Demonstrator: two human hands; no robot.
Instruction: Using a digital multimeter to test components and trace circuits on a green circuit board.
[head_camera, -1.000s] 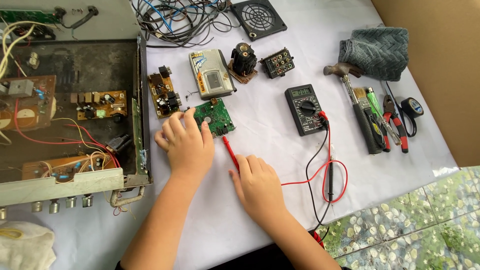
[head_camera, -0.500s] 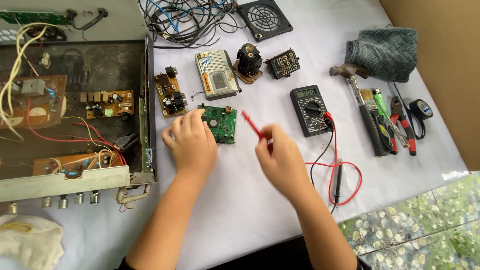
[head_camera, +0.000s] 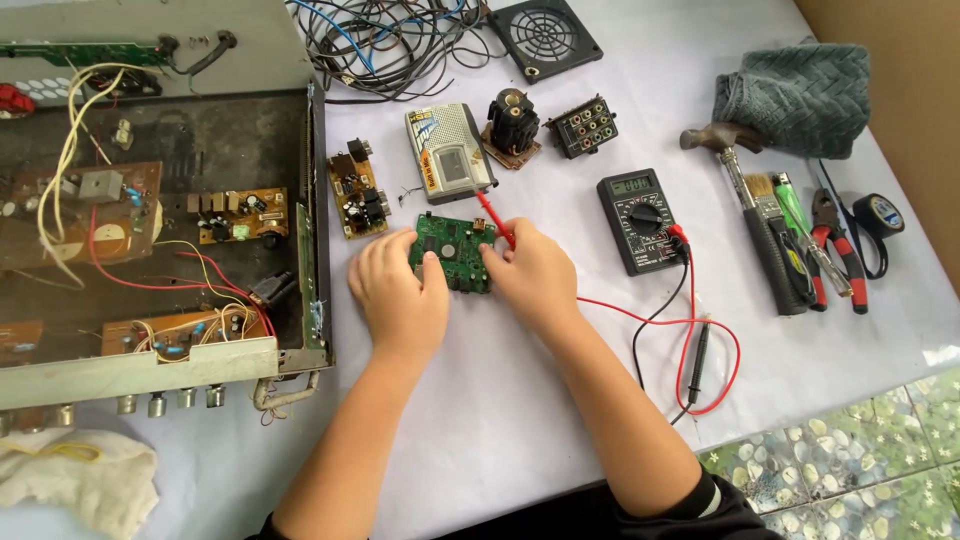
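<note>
I had my left hand resting on the left edge of the small green circuit board, fingers curled loosely against it. The board lay flat on the white table, just right of the opened amplifier chassis. My right hand pinched the red probe, its tip at the board's upper right corner. The multimeter sat to the right, its black probe lying loose
</note>
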